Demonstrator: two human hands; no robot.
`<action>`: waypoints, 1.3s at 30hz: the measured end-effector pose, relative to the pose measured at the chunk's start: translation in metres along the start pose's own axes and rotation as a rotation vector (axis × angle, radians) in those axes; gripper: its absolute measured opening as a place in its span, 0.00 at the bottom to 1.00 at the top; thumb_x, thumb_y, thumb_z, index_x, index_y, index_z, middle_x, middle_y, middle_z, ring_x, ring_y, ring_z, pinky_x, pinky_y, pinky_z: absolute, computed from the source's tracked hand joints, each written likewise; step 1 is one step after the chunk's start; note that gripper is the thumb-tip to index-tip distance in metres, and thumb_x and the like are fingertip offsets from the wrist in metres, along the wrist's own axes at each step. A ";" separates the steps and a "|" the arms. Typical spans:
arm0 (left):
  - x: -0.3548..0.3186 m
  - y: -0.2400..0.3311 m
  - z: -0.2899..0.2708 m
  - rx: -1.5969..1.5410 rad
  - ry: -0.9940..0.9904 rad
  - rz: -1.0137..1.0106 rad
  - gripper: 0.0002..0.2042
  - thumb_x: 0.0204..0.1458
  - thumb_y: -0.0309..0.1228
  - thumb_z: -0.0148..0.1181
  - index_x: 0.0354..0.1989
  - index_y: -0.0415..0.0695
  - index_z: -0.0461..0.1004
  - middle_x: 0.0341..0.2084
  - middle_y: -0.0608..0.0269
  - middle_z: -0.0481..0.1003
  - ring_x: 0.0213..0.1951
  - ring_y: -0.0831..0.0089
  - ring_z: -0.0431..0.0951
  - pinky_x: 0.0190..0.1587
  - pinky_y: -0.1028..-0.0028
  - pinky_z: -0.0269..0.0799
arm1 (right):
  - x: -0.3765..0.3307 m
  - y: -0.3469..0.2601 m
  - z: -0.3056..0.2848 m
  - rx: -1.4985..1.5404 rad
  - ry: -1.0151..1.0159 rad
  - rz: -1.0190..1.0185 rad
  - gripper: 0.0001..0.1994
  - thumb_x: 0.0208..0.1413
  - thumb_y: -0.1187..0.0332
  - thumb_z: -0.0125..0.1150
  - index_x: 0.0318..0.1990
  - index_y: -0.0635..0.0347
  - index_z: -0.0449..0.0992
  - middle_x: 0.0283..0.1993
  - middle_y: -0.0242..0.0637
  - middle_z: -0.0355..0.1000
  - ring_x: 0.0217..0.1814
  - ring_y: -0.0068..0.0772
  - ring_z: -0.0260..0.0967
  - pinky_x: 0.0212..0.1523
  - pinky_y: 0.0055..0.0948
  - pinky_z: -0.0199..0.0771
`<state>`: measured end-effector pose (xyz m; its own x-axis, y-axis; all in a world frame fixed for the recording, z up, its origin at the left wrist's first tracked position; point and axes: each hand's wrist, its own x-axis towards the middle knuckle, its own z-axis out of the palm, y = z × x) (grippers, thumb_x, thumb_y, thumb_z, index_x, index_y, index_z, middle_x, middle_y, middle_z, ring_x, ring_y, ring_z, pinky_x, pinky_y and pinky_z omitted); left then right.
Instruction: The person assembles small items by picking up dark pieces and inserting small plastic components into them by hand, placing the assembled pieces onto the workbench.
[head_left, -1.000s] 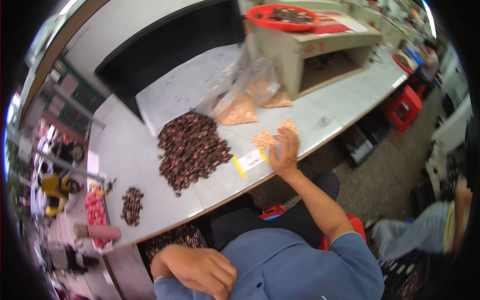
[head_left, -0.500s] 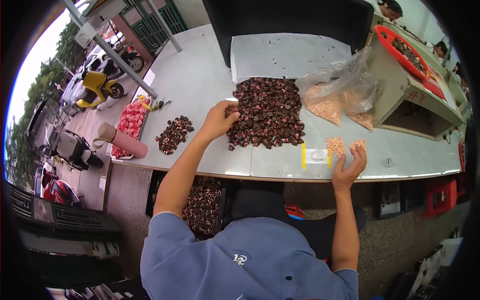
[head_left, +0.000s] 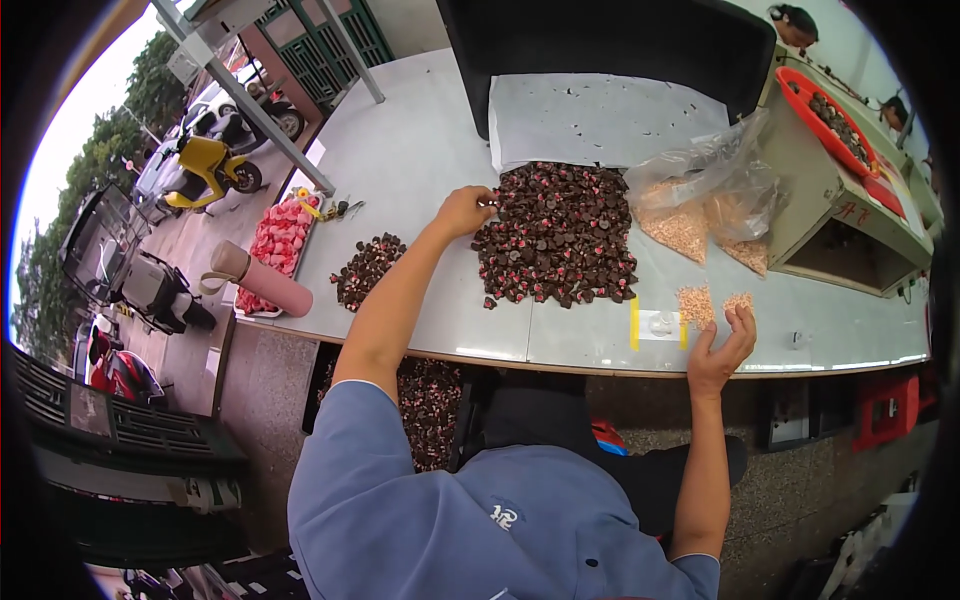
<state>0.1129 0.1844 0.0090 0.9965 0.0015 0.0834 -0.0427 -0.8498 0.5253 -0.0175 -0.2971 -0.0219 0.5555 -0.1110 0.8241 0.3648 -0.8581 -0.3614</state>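
Note:
A wide pile of small dark brown pieces with pink parts (head_left: 560, 235) covers the middle of the table. My left hand (head_left: 464, 212) is at the pile's far left edge, fingertips pinched together; what sits between them is too small to name. My right hand (head_left: 722, 355) rests by the table's front edge with thumb and fingers apart. Its fingertips reach two little heaps of pale beige bits, the left heap (head_left: 695, 305) and the right heap (head_left: 738, 301). Next to them, a small clear round item (head_left: 660, 323) lies on a white patch between yellow tape strips.
A smaller dark heap (head_left: 368, 270), a pink bottle (head_left: 270, 285) and a tray of pink pieces (head_left: 284, 240) are at left. Clear bags of beige bits (head_left: 675, 225) lie at right, beside a box (head_left: 835, 225) bearing a red basket (head_left: 825, 115). A container of dark pieces (head_left: 430, 415) stands below the table.
My left hand has moved farther along the pile's left edge, and its fingers have come together. My right hand stays by the beige heaps. The whole view has shifted slightly.

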 end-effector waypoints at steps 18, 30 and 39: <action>-0.021 -0.015 -0.008 -0.110 0.179 0.013 0.07 0.46 0.24 0.60 0.35 0.39 0.79 0.29 0.52 0.80 0.32 0.58 0.81 0.39 0.63 0.77 | -0.004 0.006 -0.002 -0.001 -0.015 0.017 0.15 0.52 0.81 0.54 0.49 0.69 0.69 0.58 0.51 0.65 0.63 0.53 0.62 0.62 0.44 0.63; -0.051 -0.005 -0.012 -0.045 0.106 0.014 0.15 0.50 0.30 0.62 0.47 0.43 0.77 0.41 0.49 0.77 0.43 0.54 0.78 0.45 0.61 0.74 | -0.003 0.006 0.002 0.065 -0.038 0.012 0.15 0.53 0.81 0.54 0.50 0.69 0.68 0.58 0.51 0.65 0.62 0.53 0.62 0.62 0.44 0.63; -0.037 -0.001 -0.005 0.316 0.036 -0.037 0.12 0.49 0.38 0.66 0.38 0.46 0.79 0.39 0.51 0.77 0.42 0.51 0.79 0.44 0.56 0.75 | -0.008 0.010 0.003 0.084 -0.028 0.021 0.15 0.52 0.80 0.54 0.49 0.70 0.68 0.58 0.52 0.64 0.63 0.55 0.61 0.65 0.47 0.59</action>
<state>0.0755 0.1879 0.0094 0.9936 0.0497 0.1016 0.0240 -0.9705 0.2399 -0.0156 -0.3035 -0.0335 0.5837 -0.1140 0.8039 0.4131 -0.8107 -0.4149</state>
